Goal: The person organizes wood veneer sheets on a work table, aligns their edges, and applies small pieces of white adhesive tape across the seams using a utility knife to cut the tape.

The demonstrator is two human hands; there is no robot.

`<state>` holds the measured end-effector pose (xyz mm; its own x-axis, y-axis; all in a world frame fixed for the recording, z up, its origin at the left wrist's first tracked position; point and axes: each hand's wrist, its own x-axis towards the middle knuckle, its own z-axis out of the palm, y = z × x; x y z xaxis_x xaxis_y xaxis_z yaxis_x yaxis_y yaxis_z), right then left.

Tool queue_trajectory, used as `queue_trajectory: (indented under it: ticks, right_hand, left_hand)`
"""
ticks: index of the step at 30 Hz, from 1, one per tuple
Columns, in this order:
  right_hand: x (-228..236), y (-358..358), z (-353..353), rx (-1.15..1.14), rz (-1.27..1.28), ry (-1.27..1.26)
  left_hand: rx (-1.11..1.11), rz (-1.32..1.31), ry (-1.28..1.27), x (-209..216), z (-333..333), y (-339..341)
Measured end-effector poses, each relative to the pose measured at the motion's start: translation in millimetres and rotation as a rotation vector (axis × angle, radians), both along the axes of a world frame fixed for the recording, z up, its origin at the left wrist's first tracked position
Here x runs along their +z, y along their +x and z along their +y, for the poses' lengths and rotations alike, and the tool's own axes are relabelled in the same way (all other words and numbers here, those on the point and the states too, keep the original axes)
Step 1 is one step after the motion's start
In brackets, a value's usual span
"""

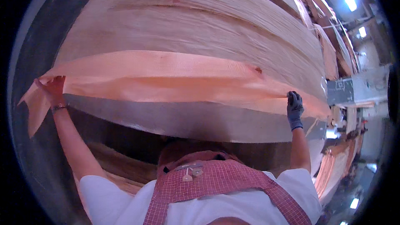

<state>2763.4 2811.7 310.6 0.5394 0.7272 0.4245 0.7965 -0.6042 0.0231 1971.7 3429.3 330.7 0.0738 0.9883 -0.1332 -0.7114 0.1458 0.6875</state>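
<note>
A long, pale orange strip of wood veneer [166, 88] stretches from left to right across the near part of the worktable [179, 118], creased lengthwise. My bare left hand [53, 89] is closed on its left end, where a torn-looking flap hangs past the table's side. At the other end, my right hand [295, 107], in a dark grey glove, pinches the strip's near edge. Beyond the strip lie wide, wrinkled veneer sheets [187, 31] with a dark gap running across them. A small dark knot [258, 70] shows toward the strip's right end.
Below the table's near edge, at the left, are more stacked wood sheets [121, 160]. Another veneer stack [331, 171] stands at the right, beside a grey box-like block [341, 91]. Farther back on the right are more sheets and bright ceiling lights [349, 1].
</note>
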Motion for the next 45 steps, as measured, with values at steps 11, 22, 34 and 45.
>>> queue_trajectory:
  ticks: [11, 22, 34, 45]
  right_hand:
    - [20.7, -95.3, 0.2, -0.239, 0.092, -0.458]
    - [13.4, -97.5, 0.4, -0.254, 0.146, -0.597]
    - [-124.3, 148.8, -252.7, -1.000, 0.839, 1.369]
    - [-123.5, 365.5, -341.5, -0.527, 1.179, 1.984]
  left_hand:
    - [0.058, 0.736, 0.054, -41.5, 140.5, 72.4]
    - [-1.709, 0.201, -0.527, -117.2, -271.8, 326.0]
    - [-0.583, 0.245, -0.322, -142.8, -376.0, 428.9]
    - [-0.445, 1.046, -0.077, -19.7, -371.5, 461.3]
